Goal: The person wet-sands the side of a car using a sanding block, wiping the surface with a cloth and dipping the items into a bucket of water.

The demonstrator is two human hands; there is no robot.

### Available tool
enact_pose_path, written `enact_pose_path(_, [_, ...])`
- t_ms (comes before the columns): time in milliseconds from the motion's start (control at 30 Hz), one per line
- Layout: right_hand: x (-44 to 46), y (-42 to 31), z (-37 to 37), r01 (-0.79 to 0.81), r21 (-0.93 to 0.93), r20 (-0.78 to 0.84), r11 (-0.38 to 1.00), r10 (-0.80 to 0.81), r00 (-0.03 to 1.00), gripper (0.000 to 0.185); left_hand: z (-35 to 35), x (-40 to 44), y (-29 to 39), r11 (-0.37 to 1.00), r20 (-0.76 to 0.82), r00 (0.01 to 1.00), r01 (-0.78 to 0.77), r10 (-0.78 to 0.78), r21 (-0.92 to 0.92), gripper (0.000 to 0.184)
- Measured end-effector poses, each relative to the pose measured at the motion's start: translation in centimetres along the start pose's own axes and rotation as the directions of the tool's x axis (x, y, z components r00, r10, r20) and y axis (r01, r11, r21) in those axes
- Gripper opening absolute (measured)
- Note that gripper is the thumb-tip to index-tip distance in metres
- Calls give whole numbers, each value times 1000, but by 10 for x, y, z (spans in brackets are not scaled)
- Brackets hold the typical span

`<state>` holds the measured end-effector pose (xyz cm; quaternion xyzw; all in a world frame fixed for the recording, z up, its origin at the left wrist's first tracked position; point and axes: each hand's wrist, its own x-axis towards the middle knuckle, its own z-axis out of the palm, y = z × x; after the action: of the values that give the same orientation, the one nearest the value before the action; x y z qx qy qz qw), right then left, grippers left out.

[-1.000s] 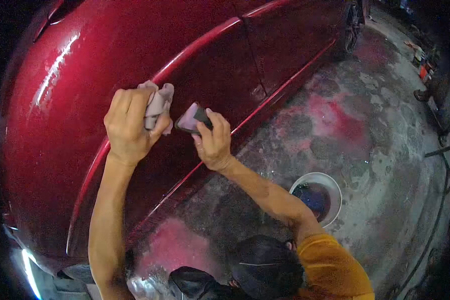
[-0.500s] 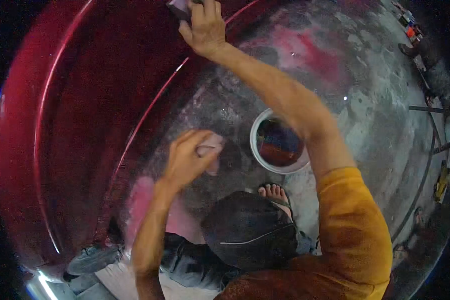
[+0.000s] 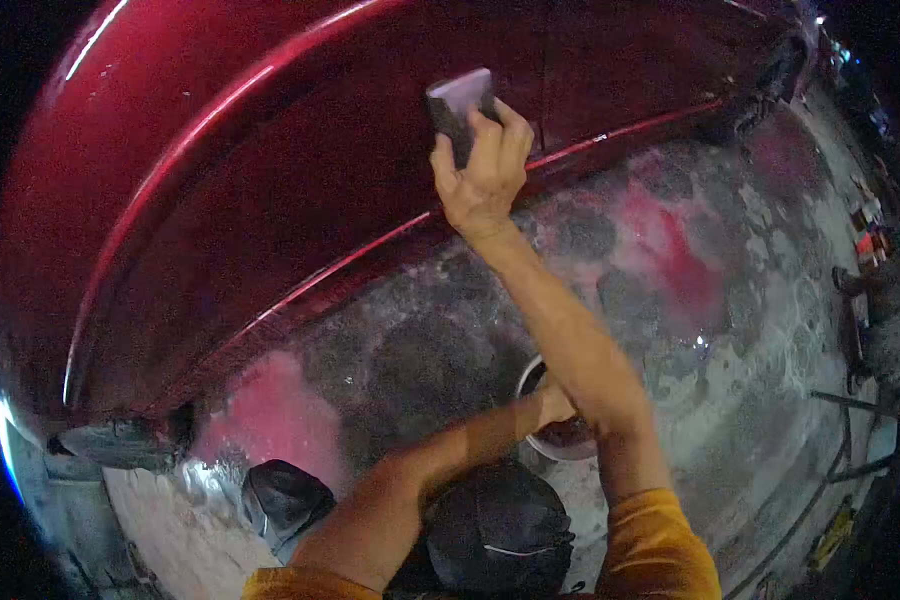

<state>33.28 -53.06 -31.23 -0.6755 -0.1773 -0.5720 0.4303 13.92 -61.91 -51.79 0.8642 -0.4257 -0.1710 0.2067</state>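
Observation:
My right hand (image 3: 485, 175) is closed round a sanding block (image 3: 458, 97) with a pale lilac side and a dark side. The hand holds it up against or just in front of the dark red car body panel (image 3: 300, 190); whether it touches cannot be told. Down at the white bucket (image 3: 543, 446), my left hand (image 3: 558, 403) reaches over the rim toward the dark liquid. My right forearm crosses in front and hides its fingers, so what it holds does not show.
Wet grey concrete floor (image 3: 750, 400) carries pinkish-red stains (image 3: 280, 420). A car wheel (image 3: 115, 440) shows at the lower left. My dark-trousered knees (image 3: 500, 530) are close below the bucket. Poles or stand legs (image 3: 850, 405) and scattered items (image 3: 870, 245) line the right edge.
My left hand, which held a pinkish cloth or sponge above the floor, has moved right into the bucket. The view has turned, and my right hand with the block appears lower and further right.

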Motion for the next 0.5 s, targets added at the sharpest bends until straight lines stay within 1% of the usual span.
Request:
enact_pose_path(33, [-4,-7,2,-92,39,-13,995,92,996,46,13,3,-3,1000,-50,999,2,-3,-24,43])
enact_pose_path(100, [-10,-11,9,-94,1,-29,996,93,995,47,30,3,-18,995,-187,982,-45,27,-92,43])
enact_pose_path(133, [-8,-12,6,-55,6,12,998,55,998,47,39,0,-23,986,-269,961,-98,59,-133,42])
enact_pose_path(200, [-6,3,-9,6,14,88,1000,-7,996,47,54,-7,-33,936,-451,878,-281,162,-211,42])
enact_pose_path(233, [-1,15,-17,22,-20,63,1000,-21,998,46,53,-10,-36,916,-470,865,-319,176,-243,42])
enact_pose_path(267, [7,23,-27,-30,-48,52,998,32,998,45,44,-16,-36,899,-458,874,-323,164,-295,42])
enact_pose_path(300, [8,39,-31,-191,50,1,980,191,982,43,9,-25,-24,889,-305,949,-211,86,-406,41])
enact_pose_path(333, [18,46,-41,-200,12,-44,980,201,979,41,-30,-34,-11,873,-141,990,-74,6,-481,40])
enact_pose_path(367, [25,53,-50,-306,55,-64,950,309,949,43,-66,-47,1,850,-93,995,-33,-19,-525,42])
enact_pose_path(400, [32,64,-60,-286,-47,-69,957,282,957,44,-93,-58,8,824,-47,998,5,-38,-567,44])
enact_pose_path(433, [38,66,-74,-362,45,-38,931,364,931,42,-117,-68,10,795,0,998,44,-56,-605,47])
enact_pose_path(500, [40,85,-95,-525,142,112,839,513,851,39,-176,-97,0,781,-18,998,32,-55,-623,42])
